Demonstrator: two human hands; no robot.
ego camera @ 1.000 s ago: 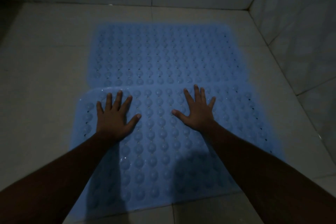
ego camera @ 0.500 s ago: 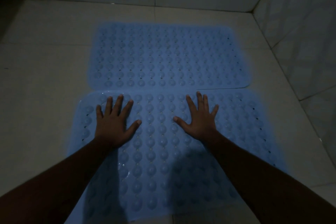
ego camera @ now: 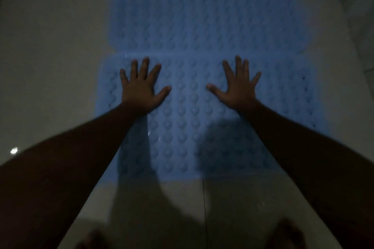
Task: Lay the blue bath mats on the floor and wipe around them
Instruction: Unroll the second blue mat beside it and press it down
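Splayed hands (ego camera: 141, 89) (seemingly flat) on near mat (ego camera: 188, 119)

Mats: two, blue and studded, lying one beyond the other on the floor (ego camera: 50, 46). Near mat (ego camera: 188, 119); far mat (ego camera: 202, 10).

Hands: two, both flat on the near mat with fingers spread. Left hand (ego camera: 141, 89); right hand (ego camera: 236, 87).

Feet: two dim, blurred shapes at the bottom edge, left (ego camera: 91, 238) and right (ego camera: 287, 234).
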